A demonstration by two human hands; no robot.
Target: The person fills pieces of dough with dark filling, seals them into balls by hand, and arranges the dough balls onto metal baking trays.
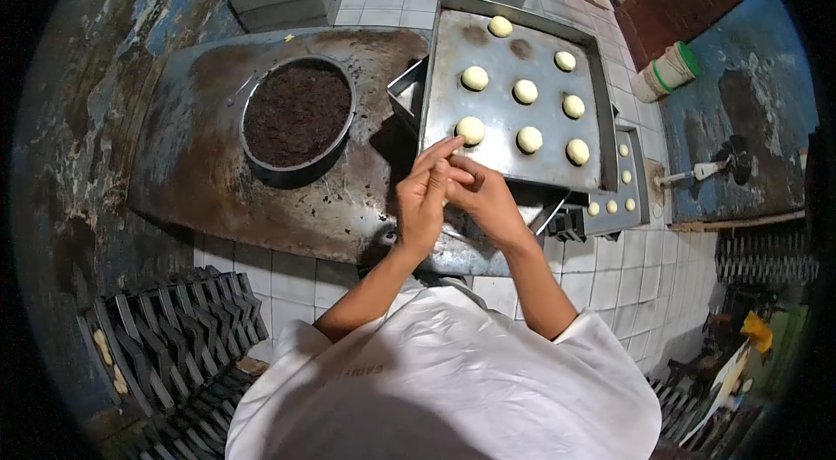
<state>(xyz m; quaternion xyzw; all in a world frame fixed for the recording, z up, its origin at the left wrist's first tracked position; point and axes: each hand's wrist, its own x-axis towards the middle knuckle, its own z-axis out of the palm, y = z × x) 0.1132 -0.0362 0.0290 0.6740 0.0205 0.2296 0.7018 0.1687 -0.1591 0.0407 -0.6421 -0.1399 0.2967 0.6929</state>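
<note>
My left hand [421, 203] and my right hand [484, 201] meet at the near left corner of a metal baking tray [488, 116]. Between the closed fingers and thumbs a small bit of pale dough [447, 200] peeks out; most of it is hidden. Several round, pale dough balls [525, 91] sit spaced apart on the tray. One dough ball [470, 130] lies just beyond my left fingertips. To the left, a round metal bowl [352, 116] holds a dark, crumbly filling [296, 116].
Both stand on a worn metal table [200, 146] with dark crumbs on it. A lower tray [640, 207] with more dough balls is at the right. Dark stacked racks [187, 329] stand at lower left. A white bucket [666, 72] with a green lid is by the right wall.
</note>
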